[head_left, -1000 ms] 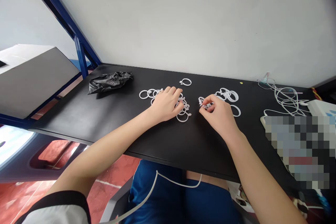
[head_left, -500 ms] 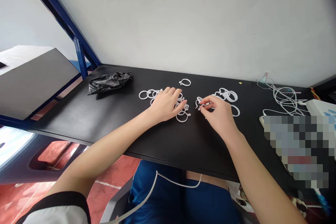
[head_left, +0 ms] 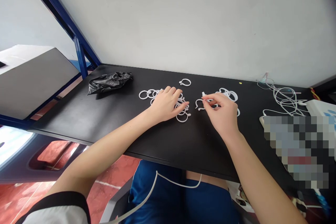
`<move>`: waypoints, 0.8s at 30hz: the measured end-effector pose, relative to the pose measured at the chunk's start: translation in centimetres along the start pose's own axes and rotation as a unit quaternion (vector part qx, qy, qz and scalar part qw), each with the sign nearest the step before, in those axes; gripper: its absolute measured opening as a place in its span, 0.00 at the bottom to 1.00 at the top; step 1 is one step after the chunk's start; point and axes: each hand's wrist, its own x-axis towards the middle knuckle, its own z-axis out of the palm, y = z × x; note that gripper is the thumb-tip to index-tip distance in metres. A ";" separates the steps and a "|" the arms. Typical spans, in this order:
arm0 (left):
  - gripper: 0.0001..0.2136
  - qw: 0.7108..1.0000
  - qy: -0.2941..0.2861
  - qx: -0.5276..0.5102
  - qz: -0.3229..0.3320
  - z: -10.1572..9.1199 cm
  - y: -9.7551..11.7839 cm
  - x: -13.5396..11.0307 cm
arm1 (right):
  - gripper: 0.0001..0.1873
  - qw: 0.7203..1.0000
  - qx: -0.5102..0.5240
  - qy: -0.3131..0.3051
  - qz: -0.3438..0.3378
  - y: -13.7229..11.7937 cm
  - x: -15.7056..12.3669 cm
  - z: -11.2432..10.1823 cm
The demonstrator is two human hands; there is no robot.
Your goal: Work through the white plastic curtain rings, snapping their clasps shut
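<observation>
White plastic curtain rings lie in two groups on the black tabletop [head_left: 154, 133]. My left hand [head_left: 165, 105] rests palm down over the left pile of rings [head_left: 181, 117], fingers loosely stretched and thumb apart; part of the pile is hidden under it. Thumb and fingertips of my right hand [head_left: 224, 112] pinch a white curtain ring [head_left: 203, 94], whose small end sticks up past the fingers. Just below those fingers lies an open white ring [head_left: 198, 100]. More rings [head_left: 233, 95] sit behind my right hand, partly covered by it. One single ring [head_left: 186, 82] lies farther back.
A crumpled black plastic bag [head_left: 110, 82] is at the left back. On the right are tangled white cables [head_left: 285, 99], glasses [head_left: 265, 83], a white box [head_left: 317, 108] and a blurred-out flat object [head_left: 291, 147]. A pale wall [head_left: 183, 24] borders the back edge.
My right hand has lifted slightly away from the rings beneath it, and a ring's end now shows upright at its fingertips. The left hand has stayed almost still.
</observation>
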 end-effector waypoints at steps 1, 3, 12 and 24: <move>0.22 1.000 0.001 -0.002 0.001 0.0 0.0 0.0 | 0.06 1.000 0.014 0.009 0.000 -0.2 0.0 0.0; 0.22 1.000 0.008 -0.008 0.008 0.0 0.0 0.0 | 0.05 0.999 0.049 0.019 0.005 -0.6 -0.1 -0.1; 0.19 0.981 0.113 -0.067 0.145 0.0 -0.1 0.0 | 0.01 0.970 0.221 -0.103 0.007 -1.5 -0.7 0.0; 0.22 0.973 0.107 -0.103 0.174 -0.6 0.0 -0.1 | 0.03 0.903 0.369 -0.216 0.041 -1.8 -0.3 -0.7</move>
